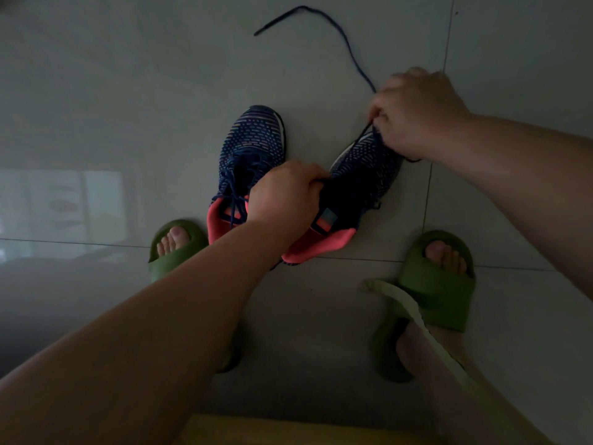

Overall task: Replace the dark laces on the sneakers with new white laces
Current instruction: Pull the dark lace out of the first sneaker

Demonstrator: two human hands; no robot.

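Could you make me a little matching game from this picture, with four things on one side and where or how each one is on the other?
Things:
1. left sneaker
2. right sneaker
3. dark lace
4. white lace

States:
A. draped over a green slipper
B. still fully laced
C. trailing across the floor from the right hand
D. steadied by the left hand

Pairs: 1-B, 2-D, 3-C, 4-A

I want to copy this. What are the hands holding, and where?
Right hand pinches the dark lace near the right sneaker's toe; left hand grips that sneaker's opening.
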